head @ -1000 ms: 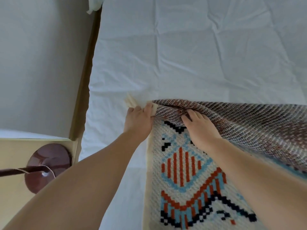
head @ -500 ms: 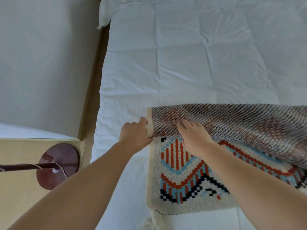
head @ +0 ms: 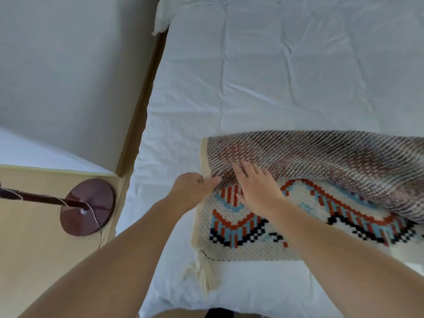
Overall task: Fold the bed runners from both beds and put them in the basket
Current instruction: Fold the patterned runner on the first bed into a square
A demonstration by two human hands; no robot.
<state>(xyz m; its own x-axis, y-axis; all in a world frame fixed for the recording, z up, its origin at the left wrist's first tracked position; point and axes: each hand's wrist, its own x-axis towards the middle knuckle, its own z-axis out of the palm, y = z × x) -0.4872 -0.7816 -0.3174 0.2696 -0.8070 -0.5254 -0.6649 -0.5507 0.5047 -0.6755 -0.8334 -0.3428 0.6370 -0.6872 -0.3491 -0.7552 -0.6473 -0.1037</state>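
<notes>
A woven bed runner (head: 321,161) lies across the white bed (head: 252,76), its far half folded over so the brownish underside faces up. Below the fold the cream face shows, with red, blue and black patterns. My left hand (head: 192,188) pinches the folded corner at the runner's left edge. My right hand (head: 257,187) lies flat with spread fingers on the folded layer beside it. A cream tassel (head: 202,271) hangs at the near left corner. No basket is in view.
To the left of the bed stands a light wooden bedside table (head: 34,249) with a dark round lamp base (head: 88,206) and its cord. A beige bed frame edge (head: 137,115) runs along the wall (head: 68,65). A pillow corner (head: 160,17) shows at the top.
Both hands have drawn the folded edge toward me, so the folded layer covers more of the patterned face. The runner's near edge and tassel have come into view.
</notes>
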